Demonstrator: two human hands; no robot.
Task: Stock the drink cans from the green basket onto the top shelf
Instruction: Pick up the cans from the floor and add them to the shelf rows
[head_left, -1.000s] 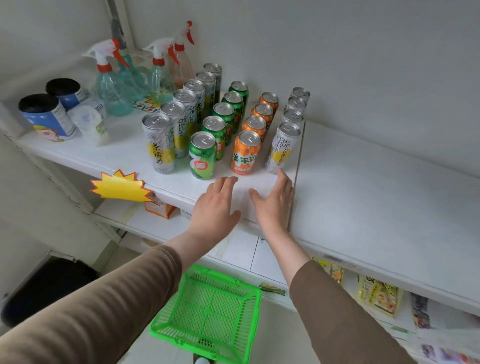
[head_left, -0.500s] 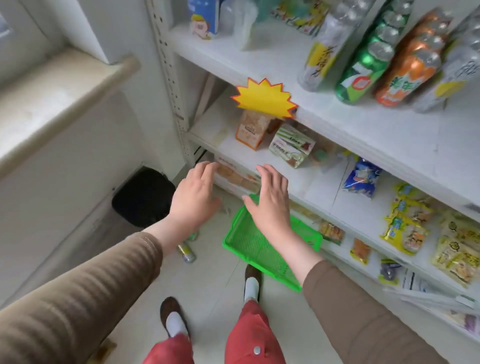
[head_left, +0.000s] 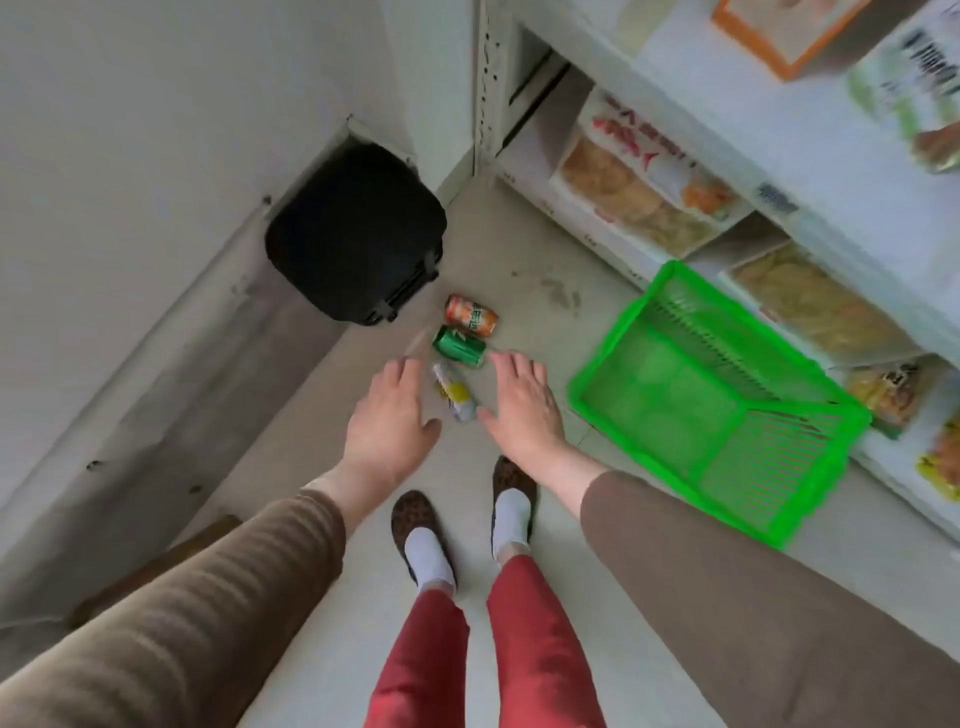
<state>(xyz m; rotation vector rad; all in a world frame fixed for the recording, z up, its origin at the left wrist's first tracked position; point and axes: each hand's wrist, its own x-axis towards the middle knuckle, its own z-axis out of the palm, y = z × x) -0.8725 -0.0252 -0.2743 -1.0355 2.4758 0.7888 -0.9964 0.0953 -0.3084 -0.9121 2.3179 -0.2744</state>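
While three drink cans (head_left: 464, 347) are lying on the floor, I am holding my left hand (head_left: 390, 422) and right hand (head_left: 523, 402) above them, fingers spread, gripping nothing.

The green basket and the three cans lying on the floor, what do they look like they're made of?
Green basket: probably moulded plastic, glossy, with thin slatted walls and a uniform bright colour. Orange can, green can and pale yellow-marked can: likely thin metal with printed wraps, judging by their shape; motion blur hides any clear metallic shine.
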